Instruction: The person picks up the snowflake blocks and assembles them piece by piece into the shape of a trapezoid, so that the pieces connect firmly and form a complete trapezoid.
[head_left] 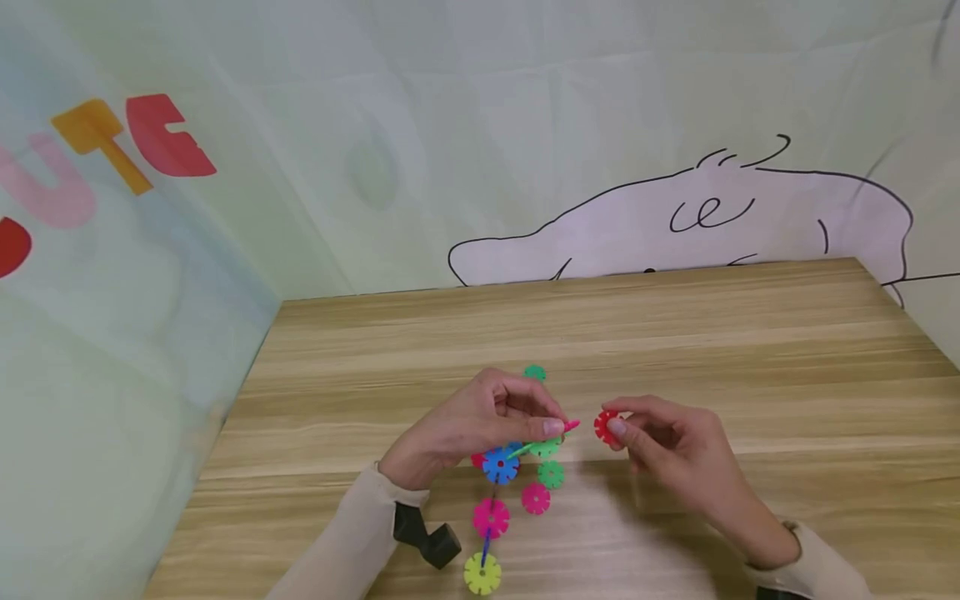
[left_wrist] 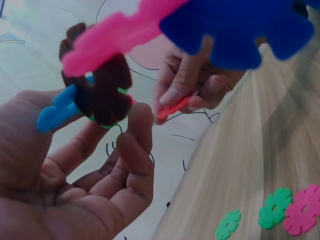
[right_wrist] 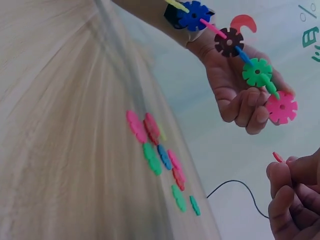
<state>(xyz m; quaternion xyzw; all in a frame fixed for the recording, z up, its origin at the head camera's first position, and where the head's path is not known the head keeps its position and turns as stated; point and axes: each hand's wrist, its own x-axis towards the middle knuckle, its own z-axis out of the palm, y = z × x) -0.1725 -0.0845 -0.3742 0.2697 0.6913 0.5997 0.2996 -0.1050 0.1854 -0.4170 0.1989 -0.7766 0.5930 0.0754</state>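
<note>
My left hand (head_left: 506, 408) pinches the end of a chain of slotted plastic discs between thumb and fingers. At that end is a pink disc (right_wrist: 282, 111), joined to green ones (right_wrist: 257, 72). Farther along come a brown disc (left_wrist: 107, 97), a blue disc (left_wrist: 240, 35) and, lowest in the head view, a yellow disc (head_left: 482, 574). A single red disc (head_left: 606, 427) is pinched between thumb and forefinger of my right hand (head_left: 678, 450). A short gap separates the red disc from the chain's pink end.
Several loose discs lie on the wooden table (head_left: 750, 350), among them a green disc (head_left: 535, 372) beyond my left hand and a pink disc (right_wrist: 136, 126). A printed cloth backdrop (head_left: 375, 167) rises behind the table. A black band (head_left: 423, 535) sits on my left wrist.
</note>
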